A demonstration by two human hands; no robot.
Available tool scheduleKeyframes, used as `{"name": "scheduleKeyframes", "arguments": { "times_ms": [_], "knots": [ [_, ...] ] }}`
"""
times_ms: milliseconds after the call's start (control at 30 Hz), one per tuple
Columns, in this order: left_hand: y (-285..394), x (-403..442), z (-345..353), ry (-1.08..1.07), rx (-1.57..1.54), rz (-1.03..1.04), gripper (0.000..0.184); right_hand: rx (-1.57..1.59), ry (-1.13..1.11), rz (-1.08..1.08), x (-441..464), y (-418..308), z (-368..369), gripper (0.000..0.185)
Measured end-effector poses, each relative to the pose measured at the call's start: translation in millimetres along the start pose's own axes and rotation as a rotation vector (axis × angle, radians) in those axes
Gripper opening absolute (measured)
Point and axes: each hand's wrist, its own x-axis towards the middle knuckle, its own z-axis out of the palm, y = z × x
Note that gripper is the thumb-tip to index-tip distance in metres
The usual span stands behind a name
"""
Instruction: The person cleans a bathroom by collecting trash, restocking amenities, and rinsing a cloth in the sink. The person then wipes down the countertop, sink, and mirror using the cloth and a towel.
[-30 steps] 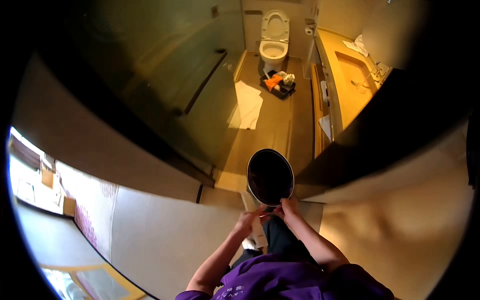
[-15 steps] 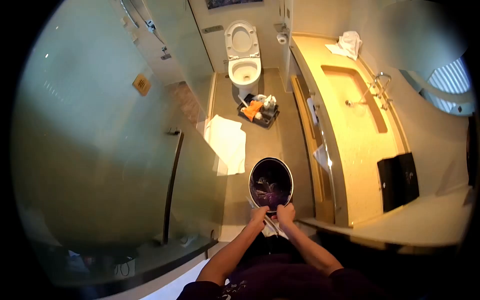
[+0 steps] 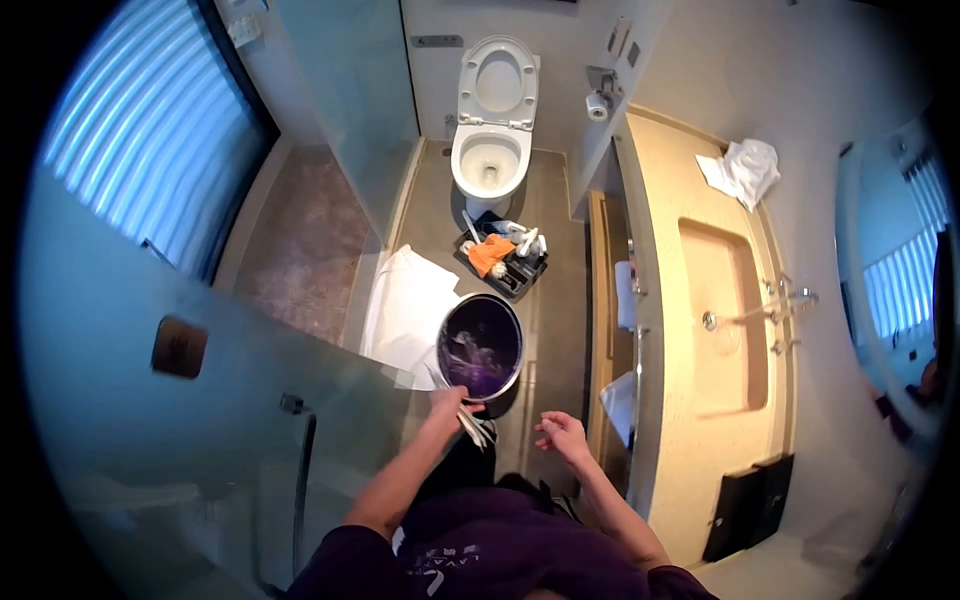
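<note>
In the head view a round dark trash can (image 3: 512,345) hangs in front of me, tilted so that its inside shows. Clear crumpled plastic (image 3: 478,362) lies within it. My left hand (image 3: 455,404) is closed on the near rim. A folded white bundle (image 3: 474,428) is at the same hand, paper or thin plastic, I cannot tell which. My right hand (image 3: 562,436) is off the can, to its right, fingers loosely bent and apart, nothing visible in them.
A black caddy (image 3: 520,285) with an orange cloth (image 3: 489,255) and bottles stands before the open toilet (image 3: 490,165). A white towel (image 3: 405,310) lies on the floor beside the glass door (image 3: 235,330). The counter (image 3: 665,430) with its sink (image 3: 730,385) runs along the right.
My right hand has let go of the can's rim and moved right. The can, in my left hand, has shifted left in view. My view has turned too.
</note>
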Motion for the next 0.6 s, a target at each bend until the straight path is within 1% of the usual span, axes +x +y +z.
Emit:
{"name": "scheduleKeyframes", "arguments": {
  "times_ms": [67,100,133,200,233,333,367,400,433,467,533,600],
  "knots": [
    [30,38,11,0.018,-0.019,-0.008,0.027,-0.089,0.047,0.03,31,-19,-22,0.035],
    [45,55,16,0.044,-0.037,-0.008,0.025,-0.126,0.042,-0.005,47,-30,-32,0.031],
    [62,69,23,0.073,-0.053,-0.006,0.024,-0.134,0.032,0.013,62,-44,-42,0.031],
    [92,89,31,0.139,-0.062,0.022,0.024,-0.339,0.11,-0.117,87,-66,-53,0.03],
    [108,103,34,0.149,-0.086,0.013,0.024,-0.373,0.128,-0.146,98,-87,-56,0.029],
    [154,151,40,0.173,-0.147,0.003,0.025,-0.465,0.126,-0.21,139,-141,-66,0.026],
    [169,168,40,0.172,-0.146,-0.02,0.023,-0.471,0.112,-0.196,159,-160,-72,0.026],
    [178,188,34,0.159,-0.179,-0.014,0.021,-0.58,0.128,-0.251,177,-175,-73,0.026],
    [197,192,43,0.191,-0.168,-0.006,0.022,-0.681,0.138,-0.315,198,-191,-78,0.026],
    [215,189,51,0.218,-0.164,0.01,0.022,-0.685,0.119,-0.313,214,-210,-84,0.026],
    [246,206,65,0.275,-0.143,0.016,0.023,-0.831,0.226,-0.519,264,-256,-95,0.026],
    [274,225,71,0.285,-0.131,0.053,0.025,-0.783,0.266,-0.515,301,-315,-106,0.025]
  ]
}}
